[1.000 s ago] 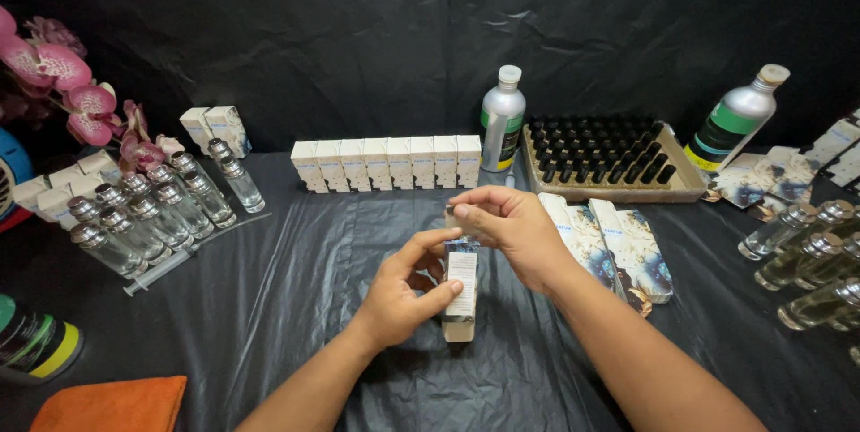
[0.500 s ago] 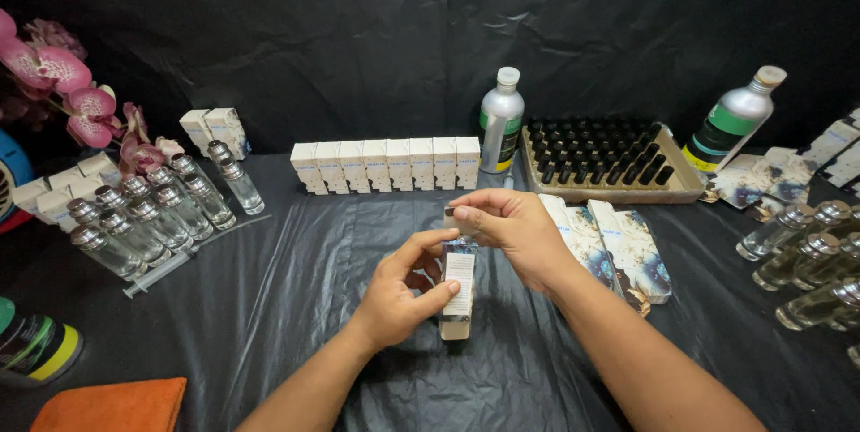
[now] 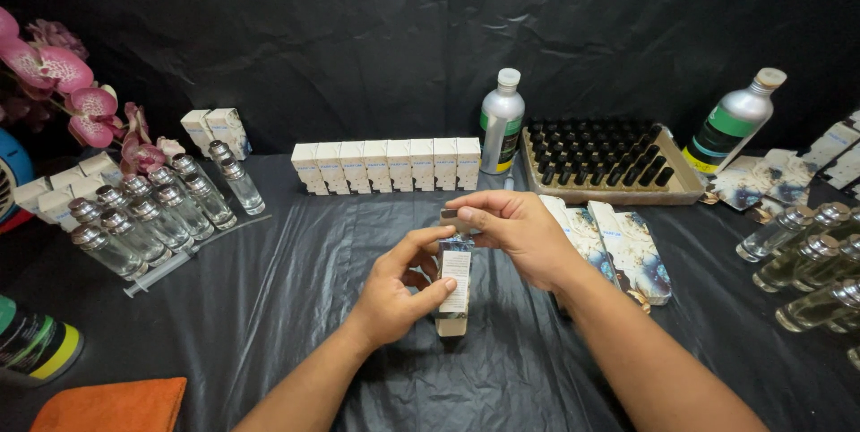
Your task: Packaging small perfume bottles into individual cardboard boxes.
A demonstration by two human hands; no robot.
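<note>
My left hand [image 3: 400, 289] grips a small upright white box [image 3: 454, 293] with a dark patterned top, standing on the black cloth at centre. My right hand [image 3: 515, 230] is above it, fingertips pinching the box's open top flap [image 3: 449, 214]. What is inside the box is hidden by my fingers.
A row of white boxes [image 3: 390, 164] stands behind. Several clear glass bottles with silver caps [image 3: 148, 213] lie at the left, more [image 3: 806, 253] at the right. A tray of black caps [image 3: 605, 163], two metal bottles [image 3: 500, 121] [image 3: 735, 123], flat patterned cartons [image 3: 618, 239], an orange cloth [image 3: 112, 405].
My right hand has shifted slightly down and left over the box's top. My left hand keeps its grip on the box in the same place.
</note>
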